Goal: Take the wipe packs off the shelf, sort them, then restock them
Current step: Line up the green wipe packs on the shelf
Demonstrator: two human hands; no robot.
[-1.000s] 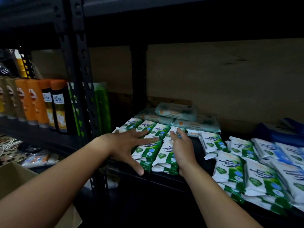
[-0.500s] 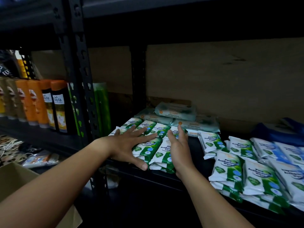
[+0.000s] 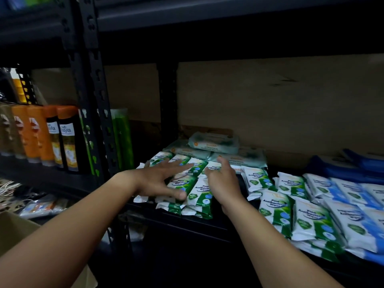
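Several green-and-white pine wipe packs (image 3: 198,193) lie in overlapping rows at the left of the dark shelf (image 3: 187,222). My left hand (image 3: 158,180) is spread flat over their left side, fingers straight, thumb at the front packs. My right hand (image 3: 223,183) rests against the right side of the same cluster with fingers extended. Behind them are pale teal wipe packs (image 3: 214,142) stacked near the back board. More green packs (image 3: 291,213) and blue-and-white packs (image 3: 353,194) lie to the right.
A perforated black upright post (image 3: 93,100) stands left of the packs. Orange and dark bottles (image 3: 52,138) and a green bottle (image 3: 122,138) fill the neighbouring shelf. A cardboard box (image 3: 18,231) sits at lower left. Dark blue bags (image 3: 357,163) lie at the back right.
Both hands have slid slightly back over the green packs and moved closer together, nudging the cluster into a tighter group. Nothing has been lifted.
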